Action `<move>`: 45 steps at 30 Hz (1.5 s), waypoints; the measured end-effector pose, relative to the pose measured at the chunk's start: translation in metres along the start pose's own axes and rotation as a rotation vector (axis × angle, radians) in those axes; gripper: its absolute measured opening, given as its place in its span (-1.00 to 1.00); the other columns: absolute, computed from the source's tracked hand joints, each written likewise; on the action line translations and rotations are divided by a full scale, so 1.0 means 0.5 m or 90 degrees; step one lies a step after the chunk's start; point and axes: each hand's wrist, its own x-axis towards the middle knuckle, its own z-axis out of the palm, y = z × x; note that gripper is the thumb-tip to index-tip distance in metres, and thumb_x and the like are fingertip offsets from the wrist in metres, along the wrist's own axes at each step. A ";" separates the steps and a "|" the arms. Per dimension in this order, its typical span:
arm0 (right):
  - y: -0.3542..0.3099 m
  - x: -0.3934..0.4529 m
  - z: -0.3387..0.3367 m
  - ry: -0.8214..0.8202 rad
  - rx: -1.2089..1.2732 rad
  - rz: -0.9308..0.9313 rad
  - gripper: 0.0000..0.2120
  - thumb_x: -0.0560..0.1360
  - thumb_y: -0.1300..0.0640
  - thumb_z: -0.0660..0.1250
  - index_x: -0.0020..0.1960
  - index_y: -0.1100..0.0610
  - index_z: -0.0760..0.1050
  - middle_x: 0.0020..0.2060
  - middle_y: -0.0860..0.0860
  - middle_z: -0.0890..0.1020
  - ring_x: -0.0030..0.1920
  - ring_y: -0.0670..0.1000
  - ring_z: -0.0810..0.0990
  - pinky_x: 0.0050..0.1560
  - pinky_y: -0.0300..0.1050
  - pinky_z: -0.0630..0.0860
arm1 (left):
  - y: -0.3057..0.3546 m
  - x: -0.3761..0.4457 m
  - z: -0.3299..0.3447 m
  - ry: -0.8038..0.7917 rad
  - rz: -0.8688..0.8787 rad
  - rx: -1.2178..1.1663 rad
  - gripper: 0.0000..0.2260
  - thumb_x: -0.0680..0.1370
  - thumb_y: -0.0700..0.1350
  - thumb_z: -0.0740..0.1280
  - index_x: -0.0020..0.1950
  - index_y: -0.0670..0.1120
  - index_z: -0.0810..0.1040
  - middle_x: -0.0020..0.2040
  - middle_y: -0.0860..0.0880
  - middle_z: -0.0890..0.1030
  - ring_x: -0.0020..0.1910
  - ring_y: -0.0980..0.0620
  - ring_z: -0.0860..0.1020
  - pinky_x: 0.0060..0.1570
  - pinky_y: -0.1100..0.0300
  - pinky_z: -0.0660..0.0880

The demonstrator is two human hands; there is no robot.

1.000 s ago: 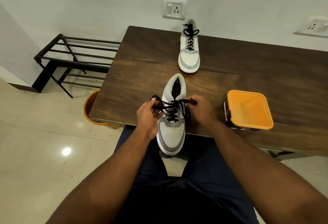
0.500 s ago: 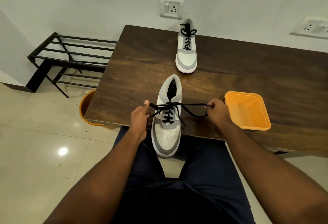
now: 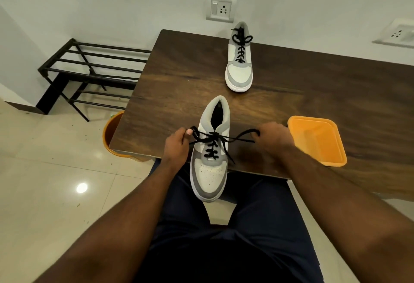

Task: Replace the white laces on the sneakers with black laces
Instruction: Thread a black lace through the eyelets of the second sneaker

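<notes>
A grey and white sneaker (image 3: 210, 175) lies at the near edge of the dark wooden table (image 3: 179, 94), its toe hanging over the edge toward me. A black lace (image 3: 212, 146) is threaded up its eyelets and knotted at the top. My left hand (image 3: 177, 146) pinches the left loop of that lace beside the shoe. My right hand (image 3: 273, 139) pinches the right loop, stretched out sideways. A second sneaker (image 3: 239, 70) with a tied black lace stands farther back on the table.
An orange square container (image 3: 318, 141) sits on the table just right of my right hand. An orange bucket (image 3: 112, 135) stands on the floor under the table's left corner. A black metal rack (image 3: 89, 72) is against the wall at left.
My hands moved apart from the middle of the shoe, drawing the two lace loops out to the sides. The right hand travelled farthest, toward the orange container.
</notes>
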 end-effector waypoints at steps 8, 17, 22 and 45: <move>0.030 0.037 -0.028 -0.033 -0.117 0.029 -0.81 0.55 0.09 0.24 0.06 0.15 0.54 0.05 0.18 0.62 0.05 0.24 0.59 -0.11 -0.04 0.46 | -0.021 0.021 -0.027 -0.041 0.035 0.082 -0.70 0.65 -0.02 0.21 -0.26 -0.08 0.36 -0.37 0.02 0.45 -0.32 0.01 0.39 -0.32 0.09 0.33; -0.046 -0.053 0.009 0.008 0.575 0.019 -0.50 0.46 0.12 0.43 0.37 -0.09 0.42 0.23 -0.08 0.43 0.24 -0.08 0.42 0.21 -0.14 0.39 | 0.062 -0.035 -0.031 0.159 -0.212 -0.105 -0.61 0.58 0.12 0.32 -0.30 -0.15 0.49 -0.33 -0.02 0.51 -0.37 0.09 0.42 -0.33 0.18 0.40; -0.140 -0.078 0.043 0.022 0.409 -0.047 -0.51 0.50 0.01 0.38 0.38 -0.16 0.34 -0.17 -0.11 0.58 -0.11 0.00 0.60 -0.16 -0.14 0.46 | 0.120 -0.026 -0.014 -0.147 -0.435 -0.209 -0.43 0.53 0.28 0.29 -0.29 -0.24 0.57 -0.59 -0.03 0.44 -0.65 0.07 0.33 -0.62 0.32 0.22; -0.151 0.053 -0.006 0.106 0.197 -0.140 -0.66 0.57 0.18 0.20 0.25 -0.08 0.57 0.06 0.07 0.65 0.11 0.13 0.52 0.16 0.03 0.42 | 0.138 0.102 0.037 -0.113 -0.138 0.121 -0.71 0.53 0.10 0.33 -0.38 0.09 0.60 0.10 -0.11 0.59 0.20 -0.19 0.51 0.15 -0.14 0.48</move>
